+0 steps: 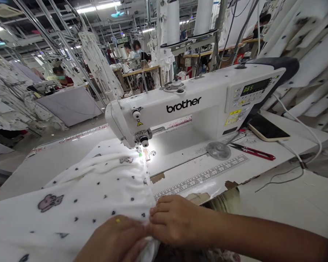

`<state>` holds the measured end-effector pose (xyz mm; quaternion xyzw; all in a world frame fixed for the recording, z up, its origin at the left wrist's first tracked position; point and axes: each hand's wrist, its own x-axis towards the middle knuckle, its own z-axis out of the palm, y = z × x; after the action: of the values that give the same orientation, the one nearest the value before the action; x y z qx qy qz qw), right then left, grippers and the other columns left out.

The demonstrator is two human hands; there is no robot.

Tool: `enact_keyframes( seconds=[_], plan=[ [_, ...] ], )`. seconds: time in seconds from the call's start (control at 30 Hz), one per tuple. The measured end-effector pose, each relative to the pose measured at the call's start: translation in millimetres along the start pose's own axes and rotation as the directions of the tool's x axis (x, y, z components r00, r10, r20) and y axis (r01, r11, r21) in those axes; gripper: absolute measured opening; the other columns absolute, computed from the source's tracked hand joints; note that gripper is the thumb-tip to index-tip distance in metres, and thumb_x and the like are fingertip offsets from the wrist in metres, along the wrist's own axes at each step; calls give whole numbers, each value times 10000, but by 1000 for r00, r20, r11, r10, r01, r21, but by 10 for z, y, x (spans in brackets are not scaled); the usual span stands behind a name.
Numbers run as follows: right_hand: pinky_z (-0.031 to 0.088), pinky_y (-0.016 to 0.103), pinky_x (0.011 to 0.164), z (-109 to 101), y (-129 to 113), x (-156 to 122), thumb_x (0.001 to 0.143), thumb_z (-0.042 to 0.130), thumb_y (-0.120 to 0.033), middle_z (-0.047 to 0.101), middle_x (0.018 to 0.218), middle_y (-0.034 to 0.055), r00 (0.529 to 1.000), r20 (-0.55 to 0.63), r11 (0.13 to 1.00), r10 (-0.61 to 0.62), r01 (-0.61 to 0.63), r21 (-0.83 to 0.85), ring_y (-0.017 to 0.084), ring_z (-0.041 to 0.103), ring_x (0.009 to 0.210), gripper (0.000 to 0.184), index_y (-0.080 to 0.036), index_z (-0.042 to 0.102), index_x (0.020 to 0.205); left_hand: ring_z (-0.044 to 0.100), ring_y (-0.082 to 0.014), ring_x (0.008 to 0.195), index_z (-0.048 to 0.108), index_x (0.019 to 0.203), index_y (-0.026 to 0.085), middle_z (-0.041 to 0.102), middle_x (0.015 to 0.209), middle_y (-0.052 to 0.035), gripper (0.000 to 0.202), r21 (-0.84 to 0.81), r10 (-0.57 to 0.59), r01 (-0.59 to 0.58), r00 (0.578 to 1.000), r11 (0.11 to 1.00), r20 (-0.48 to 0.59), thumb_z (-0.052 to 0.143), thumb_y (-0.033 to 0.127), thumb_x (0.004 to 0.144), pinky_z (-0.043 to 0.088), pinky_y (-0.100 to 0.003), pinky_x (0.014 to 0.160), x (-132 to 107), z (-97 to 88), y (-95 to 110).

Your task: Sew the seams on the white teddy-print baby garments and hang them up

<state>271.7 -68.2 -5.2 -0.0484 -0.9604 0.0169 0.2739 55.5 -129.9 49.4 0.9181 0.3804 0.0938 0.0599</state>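
Note:
White fabric [90, 198] printed with small dark hearts and pinkish animal figures spreads over the left of the sewing table. Its right edge runs up under the presser foot [140, 153] of a white sewing machine [153, 105], where a lamp lights the needle area. Near the table's front, my left hand [117, 234] is closed on the fabric's edge. My right hand [177, 220] pinches the same edge, its fingers curled and touching the left hand's fingertips. The bit of cloth between the two hands is mostly hidden.
On the machine table lie a printed ruler strip [202, 178], a clear round dish [218, 150], red-handled thread snips [253, 151] and a phone [269, 127] with a cable. Thread cones [173, 23] stand behind. Several people work at other machines, among hanging printed fabric [311, 43].

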Motion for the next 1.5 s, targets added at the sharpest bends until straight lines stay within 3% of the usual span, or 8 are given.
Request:
enact_keyframes(
  seconds=[0.17, 0.37, 0.53, 0.63, 0.73, 0.9, 1.17, 1.5],
  plan=[
    [385, 301, 625, -88, 161, 150, 858, 634, -132, 558, 643, -30, 972, 132, 981, -196, 191, 43, 142, 517, 622, 222, -180, 552, 658, 666, -210, 696, 681, 961, 197, 693, 811, -43, 360, 353, -108, 123, 992, 928, -62, 427, -7, 808, 559, -331, 603, 380, -120, -224],
    [385, 325, 613, 31, 417, 308, 793, 716, -184, 589, 624, -50, 886, 131, 885, -444, 412, 214, 146, 553, 622, 222, -207, 551, 645, 639, -218, 663, 666, 900, 146, 668, 773, -39, 375, 499, -19, -30, 995, 866, 93, 464, -101, 704, 544, -346, 593, 647, 144, -481],
    [443, 291, 701, 206, 542, 300, 793, 712, -208, 639, 686, -36, 830, 46, 811, -556, 530, 247, 120, 571, 656, 245, -200, 531, 629, 593, -194, 647, 612, 809, 156, 623, 714, -30, 280, 473, 120, -54, 987, 879, -111, 447, -68, 788, 499, -318, 610, 670, 162, -540],
    [458, 252, 772, 262, 540, 219, 754, 728, -207, 637, 706, -1, 824, 61, 810, -563, 536, 237, 119, 579, 698, 269, -207, 511, 596, 609, -194, 747, 607, 904, 160, 640, 769, -35, 251, 379, 127, -33, 966, 925, -226, 411, 4, 895, 493, -318, 679, 715, 187, -542],
    [467, 234, 803, 272, 534, 158, 753, 734, -212, 651, 759, 12, 851, 98, 843, -516, 485, 234, 118, 581, 726, 281, -213, 499, 600, 607, -186, 769, 593, 885, 190, 635, 791, -25, 271, 256, -29, 77, 982, 964, -184, 379, 27, 922, 497, -314, 691, 749, 272, -552],
    [462, 206, 836, 264, 562, 151, 794, 702, -180, 672, 793, 3, 868, 115, 858, -483, 443, 259, 101, 584, 749, 282, -209, 489, 610, 570, -275, 1104, 548, 1215, 167, 610, 1195, -113, 293, 278, -229, 308, 931, 910, -283, 481, 243, 940, 487, -439, 926, 689, 374, -620],
    [450, 211, 853, 241, 565, 143, 777, 709, -198, 694, 822, 8, 871, 131, 860, -473, 423, 285, 100, 601, 772, 241, -203, 522, 623, 568, -260, 1163, 528, 1326, 190, 594, 1305, -92, 399, 255, -287, 313, 948, 915, -134, 454, 255, 940, 485, -422, 950, 621, 386, -681],
    [425, 251, 714, 214, 595, 138, 820, 678, -179, 640, 707, -58, 945, 47, 922, -325, 306, 236, 91, 548, 686, 184, -181, 566, 674, 572, -259, 1199, 543, 1310, 182, 598, 1333, -89, 385, 267, -292, 305, 952, 914, -88, 439, 225, 942, 473, -436, 999, 710, 318, -825]
  ],
)
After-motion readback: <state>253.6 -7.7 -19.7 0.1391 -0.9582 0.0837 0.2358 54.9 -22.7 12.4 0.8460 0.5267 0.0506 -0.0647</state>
